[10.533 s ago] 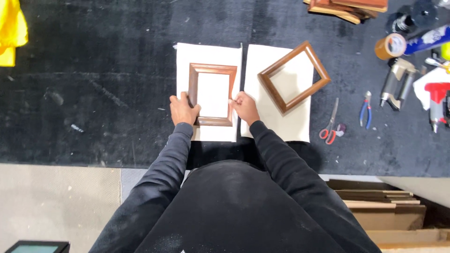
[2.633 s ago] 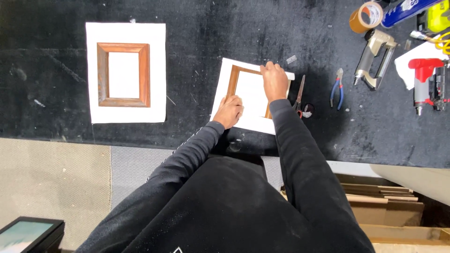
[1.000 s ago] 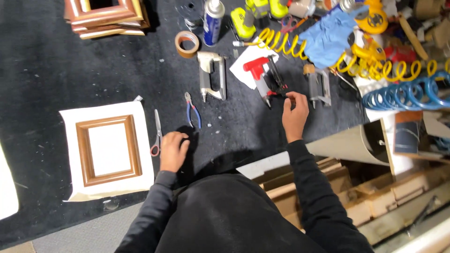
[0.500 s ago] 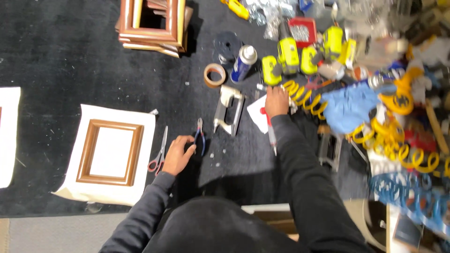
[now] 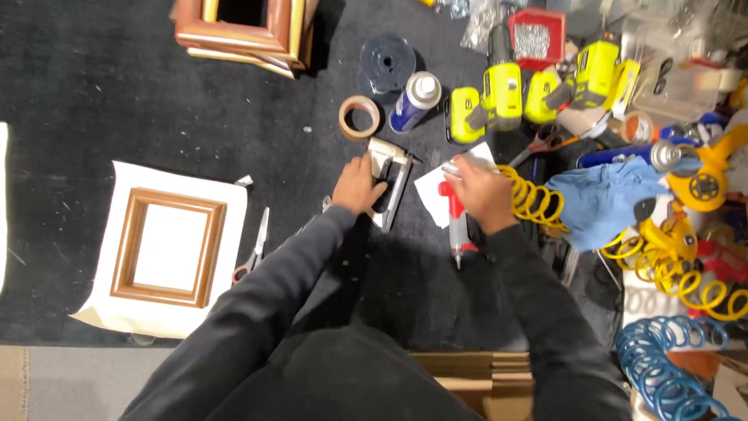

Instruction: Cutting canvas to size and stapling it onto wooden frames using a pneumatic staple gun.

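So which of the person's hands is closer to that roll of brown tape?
The left. The left hand rests on the metal staple gun, just below the tape roll. The right hand is further off to the right, on the red tool beside the yellow coiled hose.

bright, even overhead light; soft shadow on the black mat (image 5: 93, 93) near the person; slight blur, mild edge distortion.
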